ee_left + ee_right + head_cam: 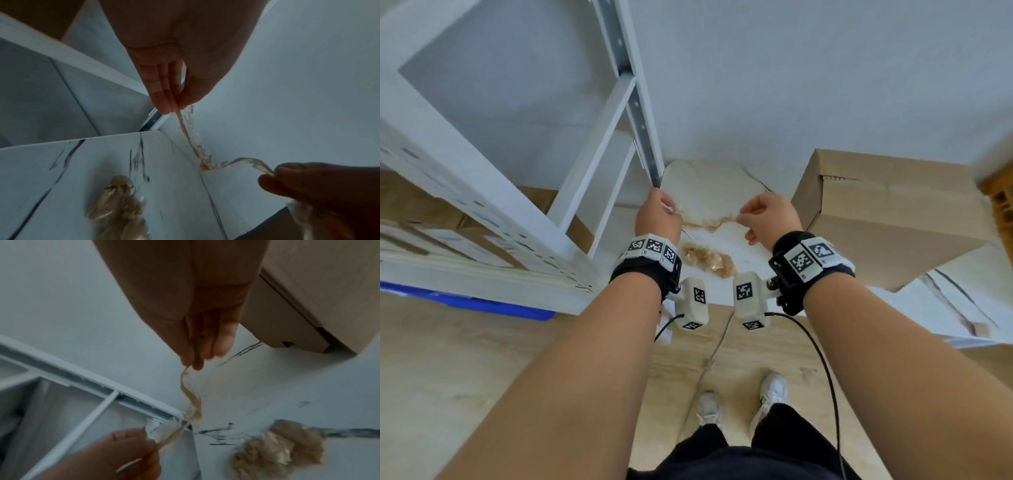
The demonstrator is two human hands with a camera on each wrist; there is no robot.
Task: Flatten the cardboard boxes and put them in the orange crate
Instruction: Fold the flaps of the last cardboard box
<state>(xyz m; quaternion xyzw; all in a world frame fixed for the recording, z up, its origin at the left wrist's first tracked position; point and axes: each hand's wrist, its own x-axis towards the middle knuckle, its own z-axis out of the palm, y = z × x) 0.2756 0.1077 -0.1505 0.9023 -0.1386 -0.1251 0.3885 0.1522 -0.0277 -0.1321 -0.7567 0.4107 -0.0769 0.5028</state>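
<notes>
A strip of clear brownish packing tape (705, 222) hangs slack between my two hands above a white marbled table (709, 185). My left hand (666, 205) pinches its left end, and my right hand (750, 214) pinches its right end. In the left wrist view the tape strip (188, 134) runs down from my left fingertips (164, 107) toward the right hand (273, 177). In the right wrist view the tape strip (190, 395) drops from my right fingertips (197, 365) to the left hand (148, 439). A closed cardboard box (887, 212) stands on the table at the right.
A crumpled wad of used tape (710, 260) lies on the table near my wrists. A white metal shelf rack (524, 164) stands at the left, with cardboard (410, 202) behind it and a blue bin edge (469, 303) under it. An orange crate corner (1000, 195) shows far right. Wooden floor lies below.
</notes>
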